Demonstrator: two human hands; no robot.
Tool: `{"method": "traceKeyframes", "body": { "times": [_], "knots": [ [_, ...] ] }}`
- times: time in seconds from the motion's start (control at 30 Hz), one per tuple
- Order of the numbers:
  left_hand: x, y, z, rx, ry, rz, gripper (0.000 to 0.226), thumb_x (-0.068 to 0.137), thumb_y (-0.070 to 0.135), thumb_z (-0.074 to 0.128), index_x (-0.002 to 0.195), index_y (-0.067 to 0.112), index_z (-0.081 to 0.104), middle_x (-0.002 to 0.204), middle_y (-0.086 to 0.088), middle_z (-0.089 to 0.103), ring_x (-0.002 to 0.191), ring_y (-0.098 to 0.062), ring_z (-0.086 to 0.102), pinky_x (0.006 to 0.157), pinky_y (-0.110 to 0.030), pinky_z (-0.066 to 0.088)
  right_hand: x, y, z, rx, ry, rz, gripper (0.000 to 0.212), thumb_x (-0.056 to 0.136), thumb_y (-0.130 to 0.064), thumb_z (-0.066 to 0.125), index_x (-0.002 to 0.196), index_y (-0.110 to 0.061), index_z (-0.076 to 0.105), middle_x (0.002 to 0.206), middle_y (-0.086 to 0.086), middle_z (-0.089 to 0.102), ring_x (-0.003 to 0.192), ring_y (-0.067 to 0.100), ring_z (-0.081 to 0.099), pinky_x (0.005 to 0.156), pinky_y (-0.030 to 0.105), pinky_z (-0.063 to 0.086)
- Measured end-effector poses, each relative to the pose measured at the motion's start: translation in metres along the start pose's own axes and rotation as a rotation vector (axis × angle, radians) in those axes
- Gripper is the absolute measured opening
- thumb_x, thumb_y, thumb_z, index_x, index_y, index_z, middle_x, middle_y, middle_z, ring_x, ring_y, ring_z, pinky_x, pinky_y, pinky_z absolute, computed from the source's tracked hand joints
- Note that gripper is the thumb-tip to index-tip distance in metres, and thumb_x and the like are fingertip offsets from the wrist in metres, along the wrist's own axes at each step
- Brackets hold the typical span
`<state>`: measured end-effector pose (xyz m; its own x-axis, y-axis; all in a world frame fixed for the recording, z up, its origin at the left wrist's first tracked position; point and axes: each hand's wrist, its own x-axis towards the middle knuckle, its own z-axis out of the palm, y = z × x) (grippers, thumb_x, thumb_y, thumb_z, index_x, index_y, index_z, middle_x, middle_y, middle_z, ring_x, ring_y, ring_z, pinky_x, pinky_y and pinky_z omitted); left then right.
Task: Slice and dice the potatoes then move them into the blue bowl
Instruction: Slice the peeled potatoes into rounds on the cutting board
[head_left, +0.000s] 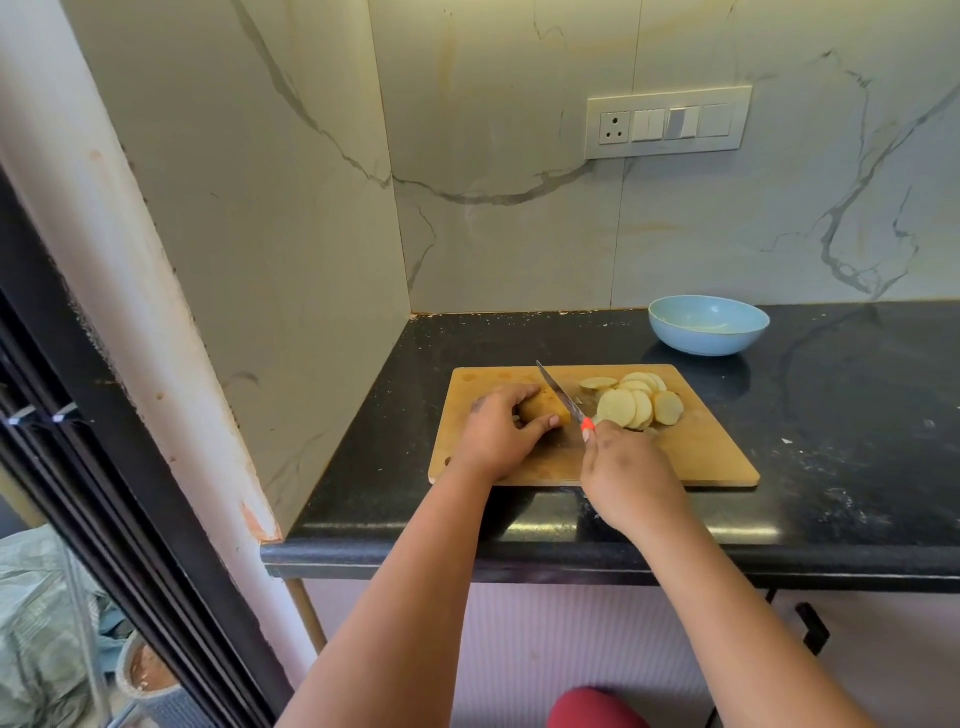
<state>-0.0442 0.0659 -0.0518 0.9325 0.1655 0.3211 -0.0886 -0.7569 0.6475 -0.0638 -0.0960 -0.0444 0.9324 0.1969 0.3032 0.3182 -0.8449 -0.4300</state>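
Slicing is underway on the wooden cutting board (701, 457), which lies on the black counter (857, 441) near its front edge. The left hand (498, 431) curls over the uncut piece of potato (543, 408), fingers on its far side and thumb on its near side, pinning it to the board. The right hand (631, 475) is wrapped around the orange handle of the knife (563, 397), of which only a small bit shows above the fingers. The blade runs from that hand toward the far left, and it lies right against the cut right end of the potato, so the next slice turns on this: the potato's long axis runs left to right, across the blade, and the left fingertips sit just left of the edge. My judgement is that they need to creep leftward as the piece shortens. A heap of round slices (636, 402) lies just right of the blade, overlapping one another, none diced yet. The blue bowl (709, 325) stands on the counter beyond the board's far right corner, apart from it, nearer the right hand. Nothing stands between the slices and the bowl. A switch plate (667, 122) is on the marble wall behind.
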Motion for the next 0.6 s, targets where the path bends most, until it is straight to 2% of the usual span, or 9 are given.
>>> {"method": "traceKeyframes", "body": {
  "times": [0.2,0.37,0.5,0.6],
  "knots": [
    [0.0,0.0,0.0,-0.025,0.002,-0.009,0.058,0.087,0.041,0.07,0.139,0.022,0.052,0.138,0.006,0.056,0.124,-0.014,0.05,0.106,-0.029,0.037,0.005,-0.002,0.007,-0.041,0.001,0.047,0.017,0.102,-0.024,0.039,0.088,-0.019,0.047,0.068,-0.003,0.052,0.058,0.008,0.047,0.046,0.022,0.026],
    [0.0,0.0,0.0,-0.052,0.001,-0.026,0.058,0.085,0.04,0.073,0.137,0.022,0.054,0.137,0.006,0.057,0.123,-0.015,0.052,0.108,-0.036,0.041,0.007,-0.006,0.007,-0.062,-0.047,0.11,0.013,0.1,-0.021,0.043,0.1,-0.014,0.054,0.071,0.001,0.052,0.064,0.016,0.052,0.047,0.025,0.03],
    [0.0,0.0,-0.001,-0.082,0.001,-0.028,0.059,0.082,0.037,0.077,0.136,0.024,0.056,0.135,0.008,0.058,0.121,-0.013,0.053,0.107,-0.035,0.042,0.017,-0.013,0.002,-0.091,-0.175,0.163,0.016,0.099,-0.019,0.045,0.108,-0.014,0.057,0.08,0.003,0.057,0.073,0.017,0.056,0.056,0.027,0.04],
    [-0.001,-0.001,-0.001,-0.101,0.0,-0.04,0.06,0.082,0.038,0.077,0.136,0.024,0.056,0.135,0.007,0.059,0.121,-0.014,0.053,0.107,-0.036,0.043,0.024,-0.013,-0.003,-0.037,-0.192,0.148,0.023,0.102,-0.023,0.039,0.103,-0.012,0.058,0.078,0.003,0.056,0.068,0.015,0.054,0.052,0.026,0.036]
  ]
}}
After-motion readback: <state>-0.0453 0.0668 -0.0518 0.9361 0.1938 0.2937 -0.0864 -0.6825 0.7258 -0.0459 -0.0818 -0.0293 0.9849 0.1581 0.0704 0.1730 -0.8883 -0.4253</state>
